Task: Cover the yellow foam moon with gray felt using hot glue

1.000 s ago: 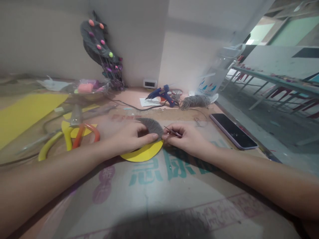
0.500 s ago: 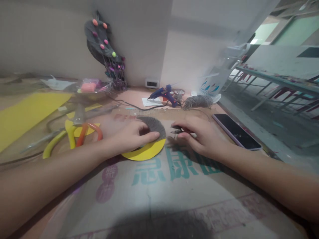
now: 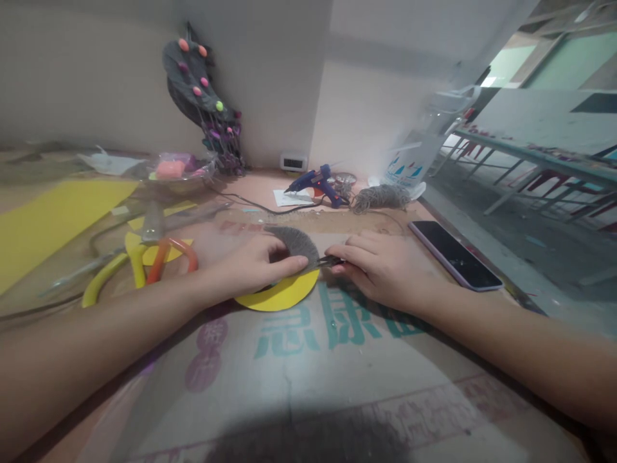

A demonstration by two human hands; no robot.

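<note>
A yellow card crescent point(image 3: 284, 294), its upper part covered in grey yarn point(image 3: 299, 244), lies on the printed cardboard in front of me. My left hand point(image 3: 258, 262) is closed on it, thumb on top near the yarn's lower end and fingertips hidden on the inner side. On the right, my right hand point(image 3: 378, 265) grips small dark snips point(image 3: 328, 261). Their tips point left and meet the crescent's right edge, where the grey yarn borders the bare yellow. Whether a strand lies between the blades is too small to tell.
Orange-handled and yellow-handled scissors point(image 3: 161, 257) lie left of my forearm. A blue glue gun point(image 3: 315, 184) and a bundle of grey yarn point(image 3: 380, 198) sit at the back. A phone point(image 3: 456, 254) lies right. A decorated grey crescent point(image 3: 193, 83) leans against the wall.
My right hand has moved slightly left, bringing the snips from beside the crescent to its right edge. Their blades looked spread before and are closer together now. My left hand stays put.
</note>
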